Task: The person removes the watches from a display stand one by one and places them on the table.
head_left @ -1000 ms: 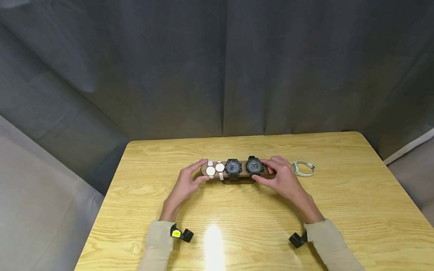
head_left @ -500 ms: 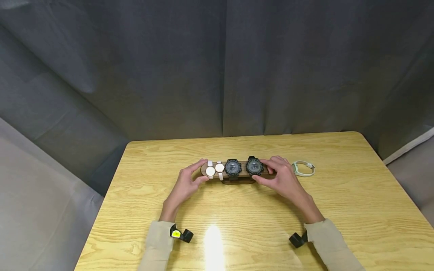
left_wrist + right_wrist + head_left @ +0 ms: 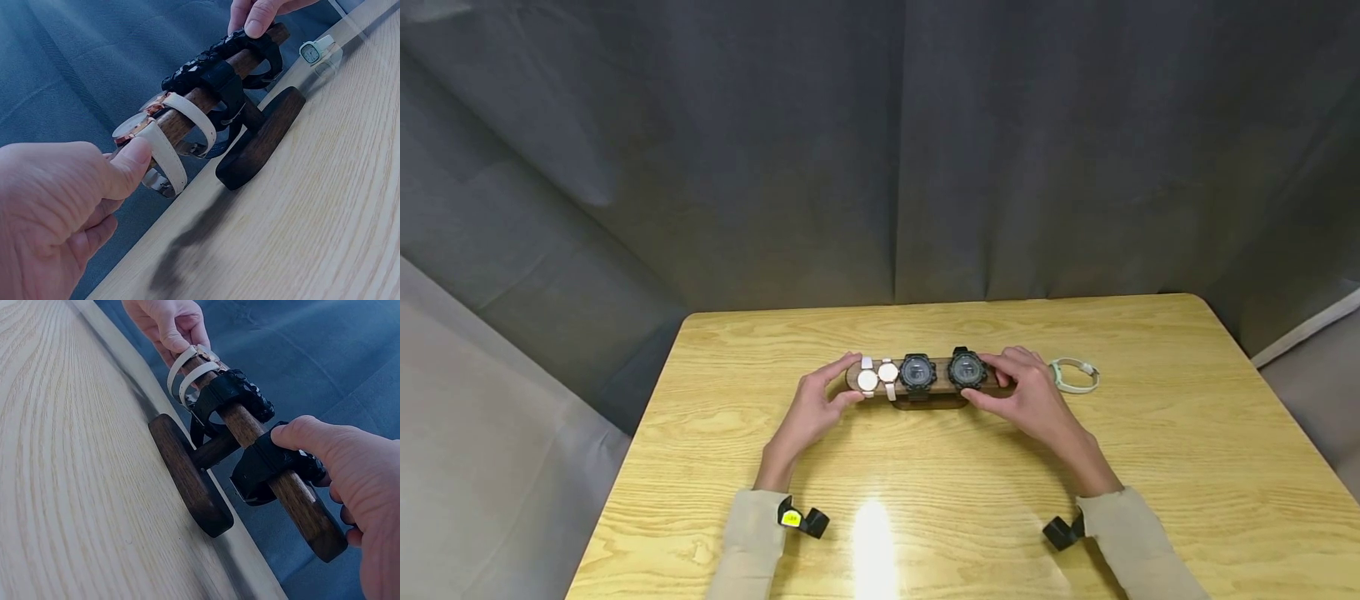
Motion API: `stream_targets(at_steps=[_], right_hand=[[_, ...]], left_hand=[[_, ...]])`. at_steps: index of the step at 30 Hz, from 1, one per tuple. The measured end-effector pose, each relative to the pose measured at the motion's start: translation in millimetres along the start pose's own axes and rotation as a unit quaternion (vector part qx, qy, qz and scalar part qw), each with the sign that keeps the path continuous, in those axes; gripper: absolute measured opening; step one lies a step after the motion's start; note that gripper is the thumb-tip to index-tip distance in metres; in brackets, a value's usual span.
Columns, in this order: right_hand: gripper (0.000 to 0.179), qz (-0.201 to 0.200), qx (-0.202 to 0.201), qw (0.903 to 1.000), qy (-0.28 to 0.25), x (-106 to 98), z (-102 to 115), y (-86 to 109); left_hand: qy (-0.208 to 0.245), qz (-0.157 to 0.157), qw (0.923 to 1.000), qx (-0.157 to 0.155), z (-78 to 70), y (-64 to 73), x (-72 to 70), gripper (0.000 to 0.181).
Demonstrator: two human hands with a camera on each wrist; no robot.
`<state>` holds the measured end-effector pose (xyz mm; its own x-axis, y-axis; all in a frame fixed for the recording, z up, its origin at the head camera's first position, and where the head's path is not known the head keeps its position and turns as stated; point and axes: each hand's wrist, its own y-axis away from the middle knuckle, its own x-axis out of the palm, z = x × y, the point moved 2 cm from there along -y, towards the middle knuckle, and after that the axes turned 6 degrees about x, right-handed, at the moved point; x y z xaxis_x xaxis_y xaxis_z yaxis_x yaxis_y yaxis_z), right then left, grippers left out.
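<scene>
A dark wooden watch stand point(image 3: 187, 481) on the table carries two white-strapped watches and two black digital watches along its bar. My left hand point(image 3: 808, 410) pinches the outermost white-strapped watch point(image 3: 867, 380) at the bar's left end, thumb on its strap in the left wrist view. The second white-strapped watch point(image 3: 888, 372) sits right beside it. Toward the middle is one black digital watch point(image 3: 917, 372). My right hand point(image 3: 1030, 398) pinches the other black digital watch point(image 3: 966, 369), its thumb on the strap in the right wrist view. The bar's right end sticks out past that watch.
A pale green watch point(image 3: 1075, 376) lies on the wooden table point(image 3: 925, 500) to the right of my right hand. Behind the table's far edge hangs a dark curtain point(image 3: 775, 167). Black wrist cameras sit at both sleeves.
Both hands stay in place on the same two watches. The whole head view has shifted very slightly; nothing else has visibly moved.
</scene>
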<state>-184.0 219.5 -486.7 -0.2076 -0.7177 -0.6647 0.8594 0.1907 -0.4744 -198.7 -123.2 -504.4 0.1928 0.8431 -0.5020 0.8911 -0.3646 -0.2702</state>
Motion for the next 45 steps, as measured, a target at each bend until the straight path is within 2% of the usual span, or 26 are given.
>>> stream_targets(at_steps=[22,31,38,45], right_hand=[[0.044,0.008,0.006,0.9999,-0.003,-5,0,-0.5],[0.043,-0.002,-0.008,1.0000,-0.002,-9,-2,0.5],[0.045,0.002,0.010,0.9999,0.004,-11,-4,2.1],[0.046,-0.002,0.007,1.0000,-0.001,-12,-4,3.5]], left_hand=[[-0.004,0.001,1.0000,-0.005,-2.1,-1.4,1.6,0.060],[-0.015,-0.002,0.9999,0.000,-2.0,-4.4,3.3,0.060],[-0.015,-0.002,0.9999,-0.003,-1.6,-4.1,3.3,0.060],[-0.010,-0.001,0.9999,-0.003,-1.8,-3.5,2.8,0.060]])
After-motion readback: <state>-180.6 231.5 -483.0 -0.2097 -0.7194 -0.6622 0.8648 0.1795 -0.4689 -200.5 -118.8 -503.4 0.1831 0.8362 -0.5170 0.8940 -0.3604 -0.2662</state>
